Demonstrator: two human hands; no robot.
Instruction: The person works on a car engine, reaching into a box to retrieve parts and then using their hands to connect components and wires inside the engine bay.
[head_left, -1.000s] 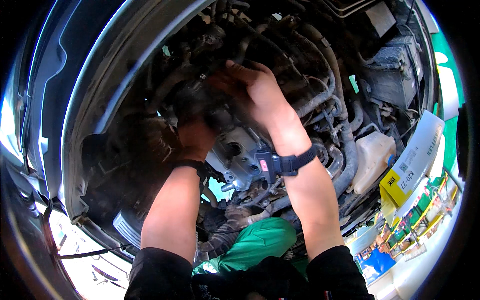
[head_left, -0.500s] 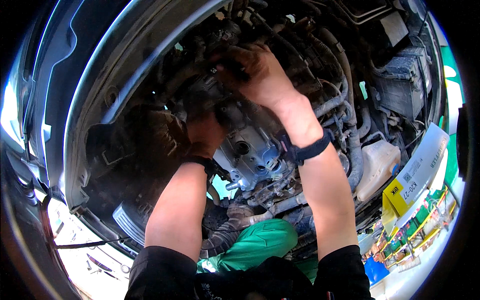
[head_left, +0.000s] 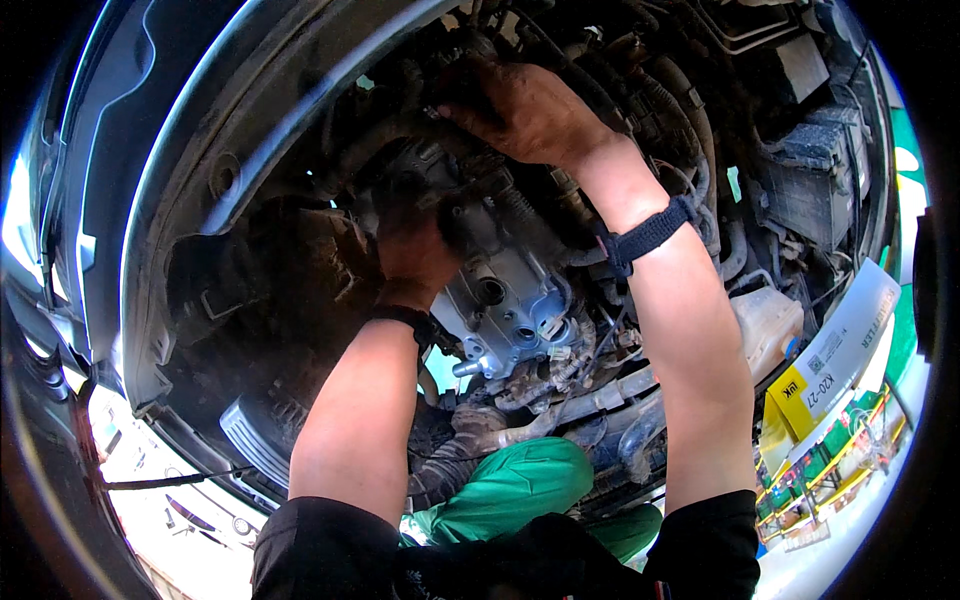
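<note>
My right hand (head_left: 530, 112) is far forward in the engine bay, above dark hoses and fittings at the back of the engine. Its fingers curl in shadow, closed around something too dark to make out. Deep shade covers my left hand (head_left: 418, 250), which lies against the dark upper part of the engine, left of the grey metal engine cover (head_left: 475, 312). The fingers of that hand are hidden in the dark. Round openings show in the cover's near end, toward me.
A ribbed air hose (head_left: 462, 440) runs near my green-clad knee (head_left: 525, 480). On the right are a battery (head_left: 815, 175), a whitish fluid tank (head_left: 765, 325) and a yellow and white box (head_left: 830, 350). The car's curved body edge (head_left: 160, 210) borders the left.
My right hand has moved slightly forward and right, its forearm swinging right and uncovering more pipes beside the engine. My left hand stays in nearly the same place.
</note>
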